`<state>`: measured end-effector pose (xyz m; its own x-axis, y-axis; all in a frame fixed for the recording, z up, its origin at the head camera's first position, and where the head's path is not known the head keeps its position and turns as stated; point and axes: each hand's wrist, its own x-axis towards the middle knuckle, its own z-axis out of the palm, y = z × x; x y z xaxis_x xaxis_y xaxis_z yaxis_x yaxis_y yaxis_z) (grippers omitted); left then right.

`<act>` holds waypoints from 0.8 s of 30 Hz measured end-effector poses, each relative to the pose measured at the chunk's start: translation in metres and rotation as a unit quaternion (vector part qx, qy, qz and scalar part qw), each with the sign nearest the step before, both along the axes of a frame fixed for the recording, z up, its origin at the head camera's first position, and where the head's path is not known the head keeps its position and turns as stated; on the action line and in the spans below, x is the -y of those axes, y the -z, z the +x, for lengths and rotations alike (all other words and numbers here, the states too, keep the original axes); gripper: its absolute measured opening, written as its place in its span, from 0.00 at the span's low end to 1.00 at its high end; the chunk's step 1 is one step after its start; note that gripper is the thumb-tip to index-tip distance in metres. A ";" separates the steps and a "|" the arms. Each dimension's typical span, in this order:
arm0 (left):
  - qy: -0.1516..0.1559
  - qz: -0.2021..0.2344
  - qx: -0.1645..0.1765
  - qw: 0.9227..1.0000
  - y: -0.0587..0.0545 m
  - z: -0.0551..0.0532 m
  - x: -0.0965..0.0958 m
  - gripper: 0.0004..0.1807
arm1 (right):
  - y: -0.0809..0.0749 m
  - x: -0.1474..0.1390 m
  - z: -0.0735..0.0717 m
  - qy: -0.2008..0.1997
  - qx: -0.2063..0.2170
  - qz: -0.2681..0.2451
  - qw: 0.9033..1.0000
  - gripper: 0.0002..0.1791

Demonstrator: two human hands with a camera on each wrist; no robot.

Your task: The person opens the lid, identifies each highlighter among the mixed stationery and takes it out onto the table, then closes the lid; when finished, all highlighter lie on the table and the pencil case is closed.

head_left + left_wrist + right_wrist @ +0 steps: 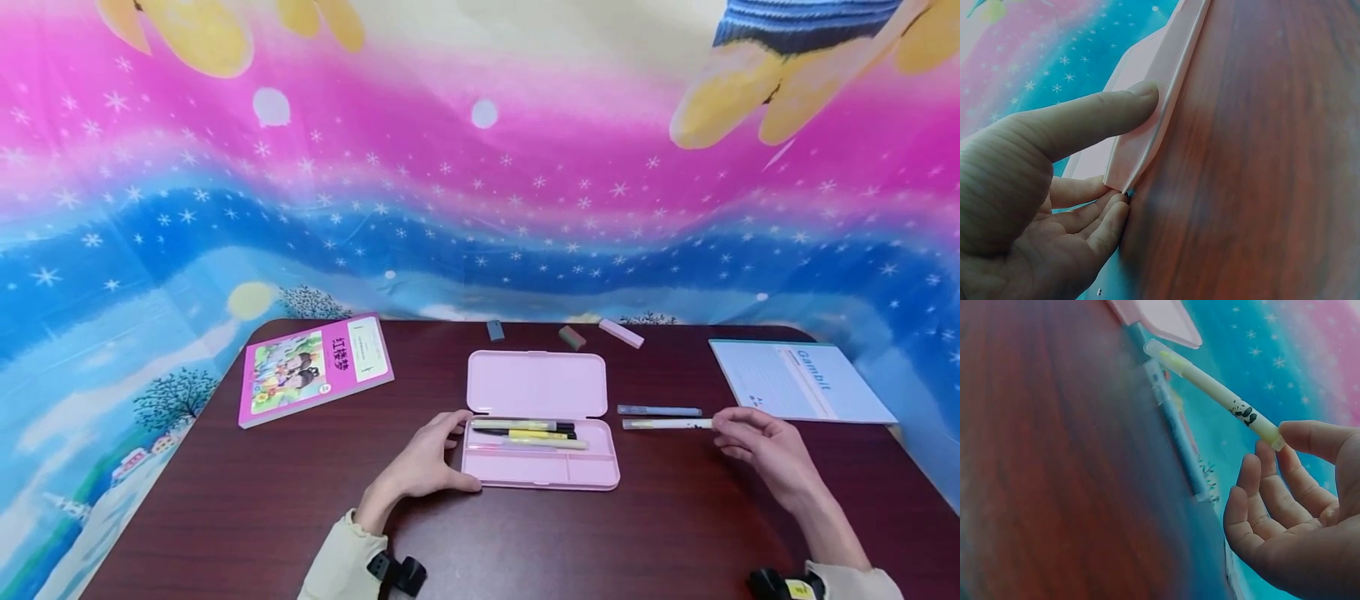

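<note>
A pink pencil case (537,383) lies open on the table, lid folded back, with several pens (525,433) in its long upper compartment. My left hand (423,458) holds the case by its left end; the thumb (1141,94) presses the front side and the fingertips are at the end corner. To the right of the case, my right hand (772,454) pinches the end of a white highlighter (1216,394) with a panda print and yellow tip under a clear cap. Its capped end points toward the case. A blue-grey pen (660,411) lies just beyond the highlighter.
A pink book (318,367) lies at the back left, a white notebook (802,383) at the back right. Along the back edge are a grey-blue eraser (495,331), a brown-green eraser (572,337) and a pink one (621,332). A printed cloth (480,208) hangs behind the table.
</note>
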<state>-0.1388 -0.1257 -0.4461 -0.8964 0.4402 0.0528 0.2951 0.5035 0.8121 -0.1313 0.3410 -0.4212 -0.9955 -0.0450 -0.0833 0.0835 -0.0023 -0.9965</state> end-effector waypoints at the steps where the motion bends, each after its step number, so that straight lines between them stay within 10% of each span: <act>1: 0.000 0.001 0.000 1.000 0.000 0.000 0.000 0.50 | 0.001 -0.001 0.000 0.002 0.003 0.001 1.000 0.06; 11: 0.003 0.003 -0.002 1.000 -0.001 0.000 0.000 0.48 | 0.006 -0.007 -0.007 0.001 0.015 0.082 0.997 0.10; 16: 0.003 0.003 -0.002 1.000 -0.001 -0.001 0.000 0.49 | 0.007 -0.006 -0.012 -0.011 0.009 0.246 0.969 0.21; 24: 0.002 0.000 -0.003 1.000 -0.002 0.001 0.000 0.48 | 0.004 -0.005 -0.020 -0.034 0.010 0.355 0.934 0.22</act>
